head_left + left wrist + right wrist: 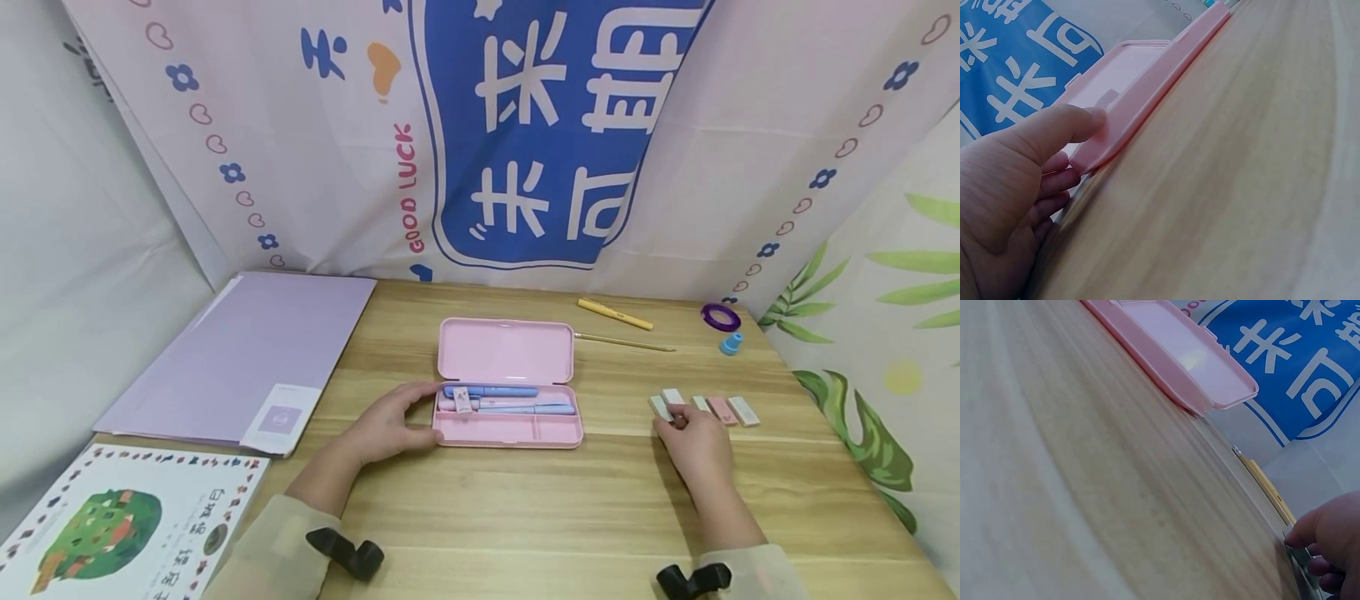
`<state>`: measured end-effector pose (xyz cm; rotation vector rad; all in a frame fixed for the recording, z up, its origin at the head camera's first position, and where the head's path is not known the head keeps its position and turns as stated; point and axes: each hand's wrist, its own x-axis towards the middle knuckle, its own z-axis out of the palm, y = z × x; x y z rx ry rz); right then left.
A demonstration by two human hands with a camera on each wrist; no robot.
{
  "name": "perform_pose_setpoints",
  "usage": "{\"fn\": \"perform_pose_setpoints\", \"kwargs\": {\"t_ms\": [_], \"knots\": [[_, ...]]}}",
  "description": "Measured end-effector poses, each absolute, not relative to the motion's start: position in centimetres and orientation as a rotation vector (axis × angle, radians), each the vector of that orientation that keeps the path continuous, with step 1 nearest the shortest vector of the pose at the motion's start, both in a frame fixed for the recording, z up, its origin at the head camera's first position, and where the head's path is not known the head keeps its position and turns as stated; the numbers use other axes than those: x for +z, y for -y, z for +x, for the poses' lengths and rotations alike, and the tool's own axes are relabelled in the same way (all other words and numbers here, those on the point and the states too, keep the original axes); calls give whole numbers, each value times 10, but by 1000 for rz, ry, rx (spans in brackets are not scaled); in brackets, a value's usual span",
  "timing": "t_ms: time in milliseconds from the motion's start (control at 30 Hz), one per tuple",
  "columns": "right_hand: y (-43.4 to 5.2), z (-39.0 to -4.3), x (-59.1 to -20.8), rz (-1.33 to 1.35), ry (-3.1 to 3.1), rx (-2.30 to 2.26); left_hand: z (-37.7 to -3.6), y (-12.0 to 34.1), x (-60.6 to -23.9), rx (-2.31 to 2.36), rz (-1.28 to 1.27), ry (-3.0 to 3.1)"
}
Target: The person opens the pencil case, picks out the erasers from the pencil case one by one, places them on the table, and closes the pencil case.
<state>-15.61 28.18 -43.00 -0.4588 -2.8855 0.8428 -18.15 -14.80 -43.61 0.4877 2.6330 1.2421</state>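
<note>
Pink pencil case sits gripped at its end by your left hand; your right hand pinches an eraser.

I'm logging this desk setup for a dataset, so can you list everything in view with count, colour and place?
pencil case: 1, pink, open, table centre
pens: a few, blue and pink, inside case
erasers: 5, white and pink, row at right
yellow pen: 1, far side
pencil: 1, beside it
tape roll: 1, purple, far right
folder: 1, lilac, left
picture book: 1, near left
left hand: holds case end
right hand: on erasers
</note>
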Motion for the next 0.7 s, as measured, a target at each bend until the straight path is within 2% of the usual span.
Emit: {"fn": "perform_pose_setpoints", "kwargs": {"t_ms": [333, 700], "knots": [[-259, -156, -425, -352, 2784, 857, -181, 148, -435, 1230, 476, -2638], [-189, -165, -430, -32, 2747, 961, -180, 147, -432, 1234, 456, -2628]]}}
